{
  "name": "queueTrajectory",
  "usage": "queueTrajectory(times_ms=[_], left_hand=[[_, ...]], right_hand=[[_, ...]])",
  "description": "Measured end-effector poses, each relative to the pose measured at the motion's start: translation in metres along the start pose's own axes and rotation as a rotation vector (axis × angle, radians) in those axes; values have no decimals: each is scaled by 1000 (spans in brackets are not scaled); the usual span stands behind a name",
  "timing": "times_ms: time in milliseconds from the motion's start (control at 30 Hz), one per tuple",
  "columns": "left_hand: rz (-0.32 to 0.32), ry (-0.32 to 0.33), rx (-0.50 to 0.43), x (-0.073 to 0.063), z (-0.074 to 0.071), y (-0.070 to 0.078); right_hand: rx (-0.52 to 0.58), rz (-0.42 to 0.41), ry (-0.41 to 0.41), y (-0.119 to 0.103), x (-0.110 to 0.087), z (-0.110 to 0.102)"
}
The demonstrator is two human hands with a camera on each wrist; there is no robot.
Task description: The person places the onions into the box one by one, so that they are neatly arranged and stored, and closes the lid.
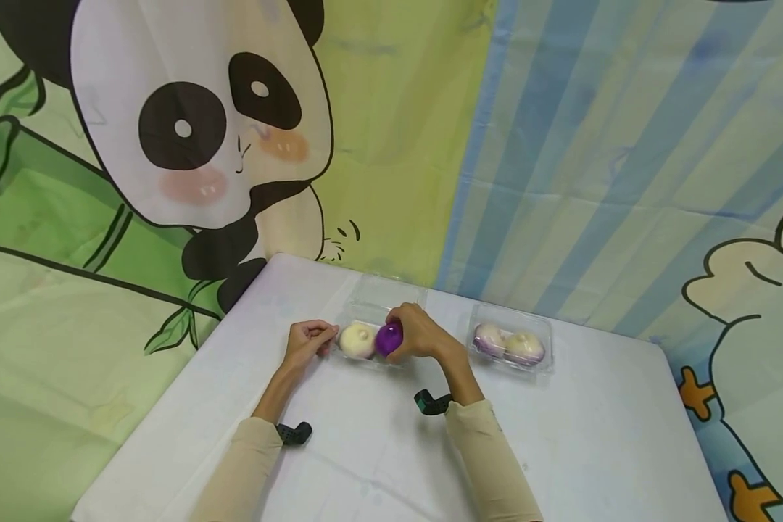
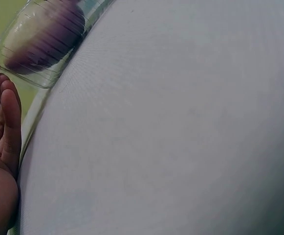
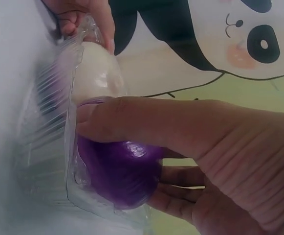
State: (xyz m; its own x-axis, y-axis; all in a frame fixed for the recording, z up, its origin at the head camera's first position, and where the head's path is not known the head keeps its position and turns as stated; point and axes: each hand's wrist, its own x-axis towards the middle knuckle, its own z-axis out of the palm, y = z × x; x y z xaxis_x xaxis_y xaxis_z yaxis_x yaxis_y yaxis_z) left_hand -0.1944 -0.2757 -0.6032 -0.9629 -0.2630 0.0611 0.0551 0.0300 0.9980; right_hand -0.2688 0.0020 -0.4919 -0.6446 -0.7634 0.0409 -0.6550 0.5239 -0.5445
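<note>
A clear plastic clamshell box (image 1: 369, 361) sits on the white table with its lid (image 1: 391, 291) folded back. Inside, at the left, rests a round cream-topped ball (image 1: 356, 341) with a small knob; its lower part shows purple through the wall in the left wrist view. My right hand (image 1: 419, 335) grips a glossy purple ball (image 3: 124, 174) between thumb and fingers, at the box's right half. In the right wrist view that thumb lies across the ball beside the rim. My left hand (image 1: 308, 344) pinches the box's left edge with thumb and fingertips.
To the right stands a second clear box (image 1: 540, 326), closed, holding two white-and-purple balls (image 1: 523, 348). Printed curtains (image 1: 391, 145) with a panda and stripes hang behind the white table (image 1: 594, 435).
</note>
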Motion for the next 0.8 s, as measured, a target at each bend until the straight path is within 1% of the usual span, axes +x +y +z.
queueTrajectory(times_ms=[100, 233, 433, 633, 733, 800], left_hand=[[2, -5, -3, 0, -1, -2], [1, -19, 0, 1, -2, -3], [8, -16, 17, 1, -1, 0], [-1, -22, 24, 1, 0, 2], [-6, -20, 25, 0, -1, 1], [-9, -17, 25, 0, -2, 0]], right_hand=[[-30, -2, -31, -2, 3, 3], [-61, -5, -50, -2, 4, 10], [-50, -2, -33, -3, 2, 10], [-51, 7, -19, -1, 1, 11], [-27, 7, -14, 2, 1, 14], [-10, -6, -14, 5, 0, 16]])
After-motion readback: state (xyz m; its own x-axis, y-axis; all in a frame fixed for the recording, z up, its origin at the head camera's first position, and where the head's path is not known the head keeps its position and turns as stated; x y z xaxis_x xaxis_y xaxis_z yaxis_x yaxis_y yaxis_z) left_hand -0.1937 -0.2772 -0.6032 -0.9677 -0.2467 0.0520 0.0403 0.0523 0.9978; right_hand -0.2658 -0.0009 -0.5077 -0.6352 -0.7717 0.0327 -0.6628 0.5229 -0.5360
